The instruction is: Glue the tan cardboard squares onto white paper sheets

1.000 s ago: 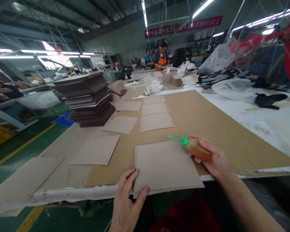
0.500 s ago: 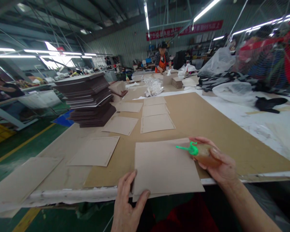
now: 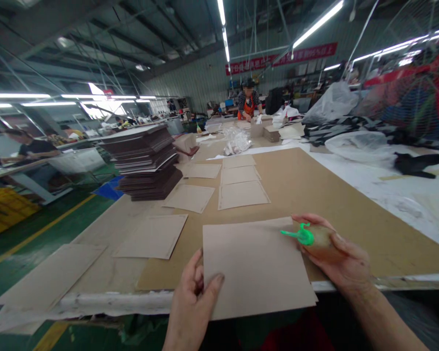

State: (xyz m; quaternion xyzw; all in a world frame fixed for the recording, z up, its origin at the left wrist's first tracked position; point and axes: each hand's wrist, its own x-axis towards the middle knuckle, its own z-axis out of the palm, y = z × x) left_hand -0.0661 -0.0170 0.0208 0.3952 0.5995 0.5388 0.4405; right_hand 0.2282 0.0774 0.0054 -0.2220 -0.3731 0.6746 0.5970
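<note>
My left hand [image 3: 195, 297] grips the left edge of a greyish-beige cardboard sheet [image 3: 256, 268], thumb on top and fingers at the side and beneath. The sheet reaches past the table's front edge; a sliver of another layer shows at its lower right corner. In my right hand [image 3: 346, 258] is a squeeze bottle [image 3: 324, 243] of amber liquid with a green nozzle cap. Its nozzle points left over the sheet's upper right part, and the fingers of that hand lie by the sheet's right edge. Similar cardboard sheets [image 3: 149, 237] lie on the table to the left and beyond.
A tall stack of dark brown sheets [image 3: 144, 168] stands on the table's left side. Crumpled clear plastic [image 3: 237, 141] lies farther back. A black glove-like item [image 3: 417, 165] rests on white covering at right. A co-worker in an orange apron [image 3: 248, 108] stands at the far end.
My left fingers have curled around the sheet's left edge, and the layers now sit more evenly together. The bottle and right hand have shifted slightly right and down in view; the camera has tilted a little.
</note>
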